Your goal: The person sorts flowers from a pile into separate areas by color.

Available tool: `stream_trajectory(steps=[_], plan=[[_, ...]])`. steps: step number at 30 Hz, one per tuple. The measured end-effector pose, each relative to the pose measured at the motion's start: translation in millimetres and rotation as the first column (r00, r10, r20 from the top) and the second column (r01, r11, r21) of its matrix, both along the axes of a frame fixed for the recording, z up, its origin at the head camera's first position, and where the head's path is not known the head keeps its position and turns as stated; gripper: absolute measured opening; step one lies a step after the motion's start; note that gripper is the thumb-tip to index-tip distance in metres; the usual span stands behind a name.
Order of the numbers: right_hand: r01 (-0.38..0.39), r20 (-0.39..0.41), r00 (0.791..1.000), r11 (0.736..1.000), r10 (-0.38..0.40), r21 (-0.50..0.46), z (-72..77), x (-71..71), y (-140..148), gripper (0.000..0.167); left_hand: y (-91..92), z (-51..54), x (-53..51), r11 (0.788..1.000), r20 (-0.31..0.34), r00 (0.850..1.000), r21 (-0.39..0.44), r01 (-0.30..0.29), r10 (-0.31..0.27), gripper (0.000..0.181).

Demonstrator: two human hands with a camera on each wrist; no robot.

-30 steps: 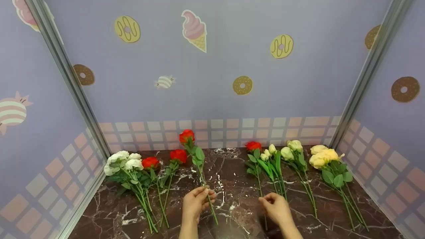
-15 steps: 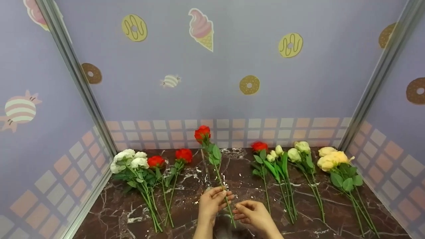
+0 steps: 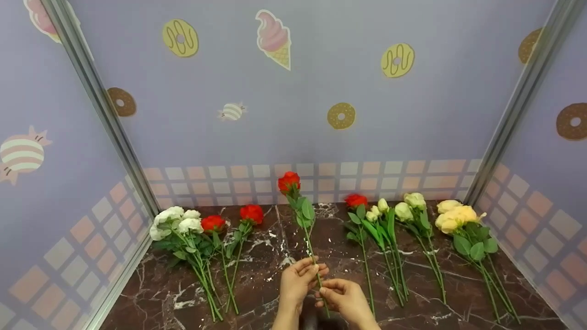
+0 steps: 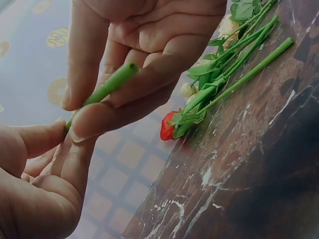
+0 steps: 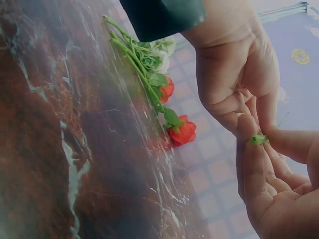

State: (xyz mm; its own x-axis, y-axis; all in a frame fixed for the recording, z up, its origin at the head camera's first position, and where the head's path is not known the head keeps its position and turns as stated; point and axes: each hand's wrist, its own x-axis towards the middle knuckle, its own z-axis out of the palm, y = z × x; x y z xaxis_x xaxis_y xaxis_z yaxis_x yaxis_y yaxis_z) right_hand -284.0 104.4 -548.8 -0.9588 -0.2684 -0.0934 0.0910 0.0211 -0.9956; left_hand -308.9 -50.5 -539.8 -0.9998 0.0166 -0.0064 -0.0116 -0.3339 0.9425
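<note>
A red rose (image 3: 289,182) with a long green stem is held up, tilted slightly, over the middle of the table. My left hand (image 3: 300,277) pinches its stem between thumb and fingers. Just below, my right hand (image 3: 341,298) pinches the stem near its lower end. In the left wrist view the cut end of the stem (image 4: 113,83) pokes out past the right hand's fingers. Nearest to the right hand on the table lies another red rose (image 3: 356,200). To the left lie two more red roses (image 3: 251,214), their stems crossing low down.
White flowers (image 3: 176,222) lie at the far left of the dark marbled table (image 3: 257,293). On the right are pale buds with long leaves (image 3: 383,206), pale green roses (image 3: 410,206) and yellow roses (image 3: 456,217). Patterned walls (image 3: 312,137) enclose the back and sides.
My right hand has left the red rose lying on the right and come across to the held rose's stem. My left hand has shifted right with that rose, which now stands more upright.
</note>
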Motion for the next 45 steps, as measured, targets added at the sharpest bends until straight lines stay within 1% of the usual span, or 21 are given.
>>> stream_trajectory(steps=[4,8,12,15,17,20,22,24,26,28,29,30,32,33,35,38,41,42,43,45], plan=[[0.001,-0.017,1.000,1.000,-0.001,0.019,-2.0,1.4,1.5,0.035,0.9,-0.7,1.8,1.000,-0.013,1.000,-0.008,0.024,-0.024,0.034],[-0.002,-0.023,1.000,1.000,0.002,-0.009,0.0,2.4,1.7,0.033,1.2,0.4,2.3,0.999,-0.016,0.999,-0.011,0.040,-0.040,0.036],[0.002,-0.031,1.000,0.999,-0.003,-0.037,1.0,2.2,2.6,0.031,-1.4,0.9,1.2,0.998,-0.024,0.999,-0.047,0.045,-0.046,0.038],[0.028,-0.031,0.999,0.998,-0.029,-0.048,0.7,0.5,5.5,0.031,-7.9,0.7,-0.9,0.996,-0.016,0.999,-0.088,0.027,-0.029,0.040],[0.053,-0.026,0.998,0.997,-0.054,-0.055,0.1,-1.8,7.9,0.031,-15.0,0.2,-3.2,0.995,-0.006,1.000,-0.102,-0.002,0.001,0.041],[0.090,-0.034,0.995,0.995,-0.091,-0.035,-1.7,-5.3,13.6,0.032,-27.5,-1.1,-5.8,0.990,0.012,0.997,-0.120,-0.073,0.075,0.040],[0.118,-0.027,0.993,0.993,-0.118,-0.026,-3.0,-7.2,18.3,0.032,-36.4,-2.0,-7.1,0.982,0.017,0.990,-0.133,-0.134,0.137,0.039],[0.151,-0.023,0.988,0.988,-0.152,-0.004,-4.5,-9.0,23.4,0.033,-45.5,-2.8,-8.0,0.967,0.014,0.979,-0.160,-0.199,0.204,0.037],[0.191,-0.024,0.981,0.981,-0.190,0.020,-6.1,-10.8,28.0,0.032,-54.5,-3.6,-9.0,0.940,-0.011,0.961,-0.203,-0.273,0.276,0.035],[0.232,-0.034,0.972,0.971,-0.230,0.052,-7.7,-12.7,32.0,0.031,-63.4,-4.3,-9.6,0.895,-0.048,0.935,-0.276,-0.349,0.350,0.033],[0.251,-0.041,0.968,0.966,-0.249,0.066,-8.3,-13.7,33.6,0.030,-68.0,-4.8,-9.9,0.864,-0.073,0.919,-0.318,-0.389,0.387,0.032],[0.268,-0.050,0.963,0.960,-0.264,0.081,-8.8,-14.6,35.1,0.028,-72.5,-4.8,-10.0,0.829,-0.089,0.901,-0.363,-0.426,0.424,0.031],[0.301,-0.063,0.953,0.947,-0.296,0.114,-9.6,-15.9,38.1,0.026,-81.3,-4.9,-9.6,0.759,-0.109,0.868,-0.442,-0.479,0.484,0.030],[0.317,-0.066,0.948,0.940,-0.311,0.129,-9.8,-16.4,39.6,0.024,-85.9,-4.9,-9.3,0.728,-0.109,0.855,-0.478,-0.492,0.507,0.030],[0.343,-0.079,0.939,0.926,-0.334,0.157,-10.5,-17.8,42.6,0.021,-95.0,-4.9,-8.3,0.677,-0.107,0.838,-0.539,-0.502,0.535,0.030],[0.374,-0.087,0.927,0.903,-0.364,0.212,-10.9,-19.6,48.1,0.018,-107.7,-4.6,-6.6,0.642,-0.067,0.834,-0.606,-0.470,0.548,0.034],[0.381,-0.102,0.924,0.879,-0.368,0.286,-11.3,-20.5,54.5,0.016,-118.0,-5.4,-6.9,0.604,-0.035,0.829,-0.669,-0.434,0.557,0.037],[0.382,-0.104,0.924,0.871,-0.368,0.310,-11.3,-20.5,56.6,0.015,-120.7,-5.8,-8.0,0.595,-0.025,0.830,-0.685,-0.420,0.557,0.038],[0.381,-0.111,0.924,0.862,-0.366,0.335,-11.6,-20.5,58.6,0.014,-123.0,-6.0,-9.5,0.581,-0.021,0.831,-0.705,-0.407,0.557,0.039],[0.374,-0.129,0.927,0.845,-0.352,0.382,-12.1,-20.5,62.2,0.011,-127.2,-6.5,-14.2,0.546,-0.024,0.836,-0.747,-0.380,0.549,0.040]])
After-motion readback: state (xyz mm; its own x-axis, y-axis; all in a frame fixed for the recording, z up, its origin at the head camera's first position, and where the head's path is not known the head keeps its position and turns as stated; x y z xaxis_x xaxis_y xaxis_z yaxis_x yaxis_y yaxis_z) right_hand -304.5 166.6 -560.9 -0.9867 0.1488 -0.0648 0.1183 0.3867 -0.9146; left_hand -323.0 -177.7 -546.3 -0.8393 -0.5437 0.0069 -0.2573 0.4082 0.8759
